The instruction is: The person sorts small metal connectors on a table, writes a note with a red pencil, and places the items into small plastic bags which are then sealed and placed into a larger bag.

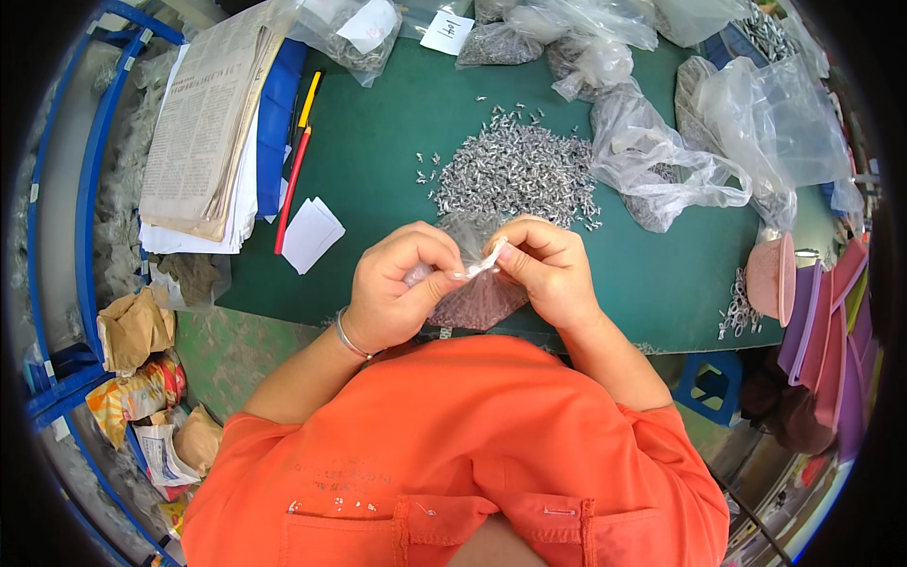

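A clear plastic bag (478, 306) filled with small parts rests at the near edge of the green table (378, 132). Its neck is twisted into a thin white strand between my two hands. My left hand (402, 282) pinches one end of the strand, thumb against fingers. On the other side my right hand (550, 270) grips the strand between thumb and forefinger. Just beyond the bag, a loose heap of small silvery metal parts (515, 170) spreads over the tabletop.
Newspapers and papers (208, 132) lie at the left on a blue bin (279, 118), beside a red pencil (294, 189) and white paper slips (312, 234). More plastic bags (652, 156) crowd the far right. A pink container (771, 279) stands by metal rings (739, 307).
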Demonstrator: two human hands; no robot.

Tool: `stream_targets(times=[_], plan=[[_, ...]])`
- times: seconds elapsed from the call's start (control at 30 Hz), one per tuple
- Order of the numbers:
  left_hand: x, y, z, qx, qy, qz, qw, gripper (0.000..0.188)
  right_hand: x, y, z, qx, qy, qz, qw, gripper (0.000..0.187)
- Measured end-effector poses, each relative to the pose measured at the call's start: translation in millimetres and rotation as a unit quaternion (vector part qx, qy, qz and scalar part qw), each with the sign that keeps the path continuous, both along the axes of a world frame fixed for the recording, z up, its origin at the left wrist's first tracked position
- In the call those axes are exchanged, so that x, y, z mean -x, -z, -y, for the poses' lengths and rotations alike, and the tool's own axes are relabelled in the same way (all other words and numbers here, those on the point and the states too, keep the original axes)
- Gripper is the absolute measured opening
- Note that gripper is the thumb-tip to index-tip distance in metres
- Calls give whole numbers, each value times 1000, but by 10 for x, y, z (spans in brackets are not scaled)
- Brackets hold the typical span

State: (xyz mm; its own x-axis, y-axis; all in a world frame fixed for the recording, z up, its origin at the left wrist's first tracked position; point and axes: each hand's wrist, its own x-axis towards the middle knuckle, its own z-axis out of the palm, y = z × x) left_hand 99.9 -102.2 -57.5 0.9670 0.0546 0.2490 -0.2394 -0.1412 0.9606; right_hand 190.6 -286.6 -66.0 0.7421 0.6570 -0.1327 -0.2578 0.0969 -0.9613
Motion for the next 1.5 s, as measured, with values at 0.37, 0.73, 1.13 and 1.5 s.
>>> stream_targets(times=[0.37, 0.73, 1.13, 1.5], plan=[[-20, 10, 42, 160, -54, -69, 983, 6, -75, -39, 15, 1, 12, -54, 998, 8], [-79, -135, 13, 42, 48, 56, 996, 6, -183, -123, -47, 44, -188, 212, 958, 16], [-118, -188, -5, 0, 194, 92, 977, 13, -71, -23, -116, 2, -145, 27, 989, 16], [-48, -214, -109, 113, -2, -14, 993, 6, -330, -287, -11, -14, 29, 19, 999, 22]])
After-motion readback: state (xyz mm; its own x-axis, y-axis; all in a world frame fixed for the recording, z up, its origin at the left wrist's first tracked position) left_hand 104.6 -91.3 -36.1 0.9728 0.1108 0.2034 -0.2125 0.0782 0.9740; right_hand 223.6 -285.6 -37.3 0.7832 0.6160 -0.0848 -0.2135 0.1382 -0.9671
